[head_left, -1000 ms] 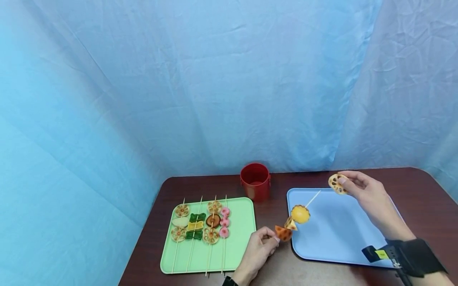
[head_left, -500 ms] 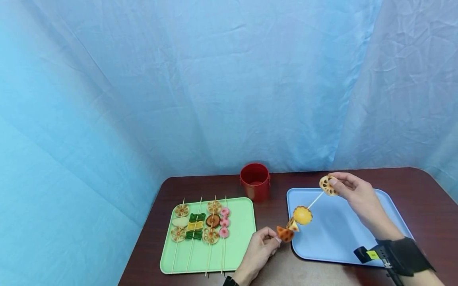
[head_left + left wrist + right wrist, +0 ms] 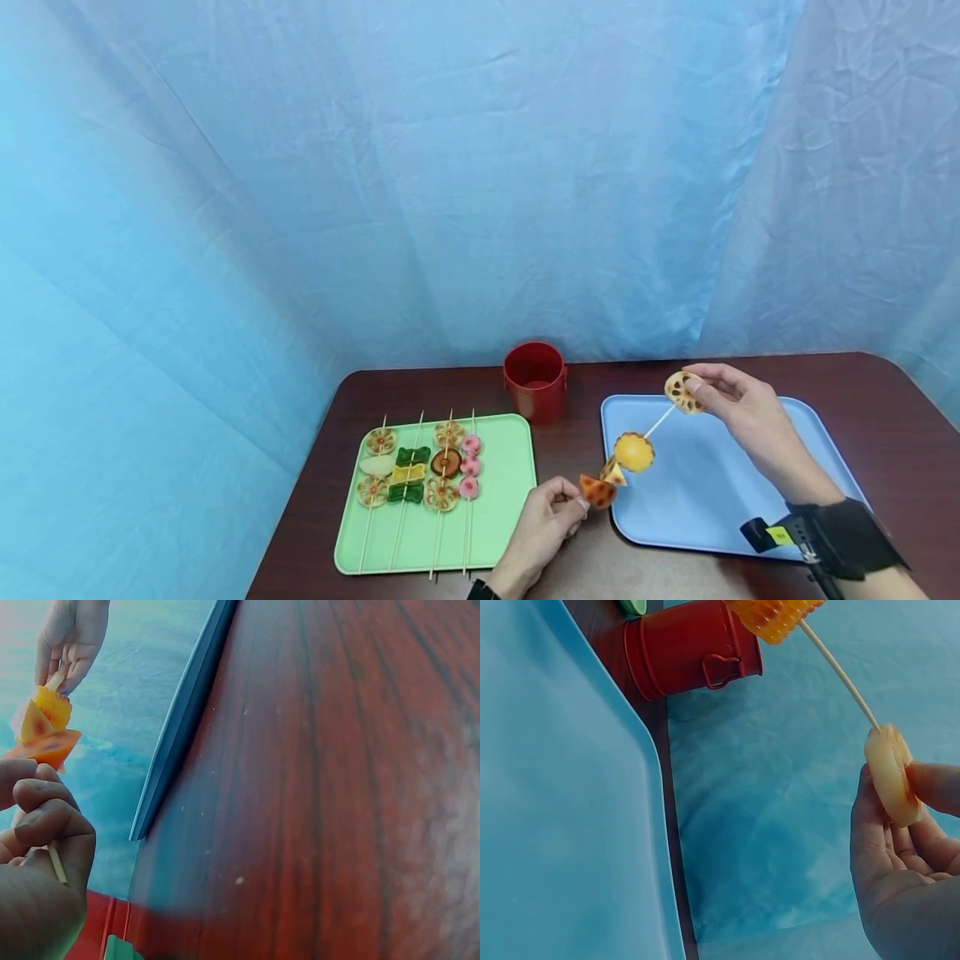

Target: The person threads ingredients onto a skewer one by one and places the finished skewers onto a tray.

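a dark reddish-brown table [image 3: 885,392] with a wood grain stands against crumpled light blue cloth [image 3: 450,167] that hangs behind it and on both sides, closing the place in like a booth. the left wrist view shows the tabletop close up, with a few pale specks on it.

on the left of the table lies a green tray [image 3: 502,500] with four finished skewers [image 3: 420,467] laid side by side, carrying lotus slices, green and yellow pieces and pink rounds. behind it, near the cloth, stands a red cup [image 3: 535,379] with small handles on its sides. to the right lies a blue tray [image 3: 705,500], its long edge running past the left hand in the left wrist view.

the person's hands are apart, one at each end of a thin wooden skewer [image 3: 660,422] held in the air over the near left corner of the blue tray. the left hand [image 3: 543,525] pinches the lower end of the stick between curled fingers, just beside an orange wedge [image 3: 597,491]. above that sit a small pale wedge [image 3: 614,472] and a yellow corn piece [image 3: 633,451]. the right hand [image 3: 738,404] pinches a lotus root slice [image 3: 683,392] between thumb and fingertips at the skewer's upper tip; in the right wrist view the stick meets the slice's face. a black band [image 3: 840,533] wraps the right wrist.
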Motion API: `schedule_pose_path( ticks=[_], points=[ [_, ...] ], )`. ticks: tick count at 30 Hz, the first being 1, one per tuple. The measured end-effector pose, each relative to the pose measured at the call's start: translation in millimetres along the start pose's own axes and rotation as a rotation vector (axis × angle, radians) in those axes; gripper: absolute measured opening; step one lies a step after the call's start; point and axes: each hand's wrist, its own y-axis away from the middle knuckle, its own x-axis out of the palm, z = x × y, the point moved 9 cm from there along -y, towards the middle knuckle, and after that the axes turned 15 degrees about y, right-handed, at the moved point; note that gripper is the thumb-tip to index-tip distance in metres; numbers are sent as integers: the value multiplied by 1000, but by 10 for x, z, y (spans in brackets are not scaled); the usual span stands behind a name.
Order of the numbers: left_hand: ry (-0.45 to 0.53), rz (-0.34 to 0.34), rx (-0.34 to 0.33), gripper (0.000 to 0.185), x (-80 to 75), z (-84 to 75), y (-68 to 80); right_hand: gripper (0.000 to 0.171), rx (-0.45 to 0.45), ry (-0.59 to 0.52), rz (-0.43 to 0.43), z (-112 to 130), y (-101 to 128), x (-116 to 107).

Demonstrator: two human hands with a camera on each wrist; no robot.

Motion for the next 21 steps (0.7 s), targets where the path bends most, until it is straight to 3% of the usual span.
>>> schedule_pose_path(
  ticks=[7,16,21],
  points=[
    [26,-10,-28,19,-7,28,2,51,-22,-30,60,72,19,84],
    [155,0,-84,8,-8,108,-2,53,-15,-223,134,144,52,272],
    [184,13,-67,8,11,96,-10,49,-21,-290,168,182,67,388]
  ],
)
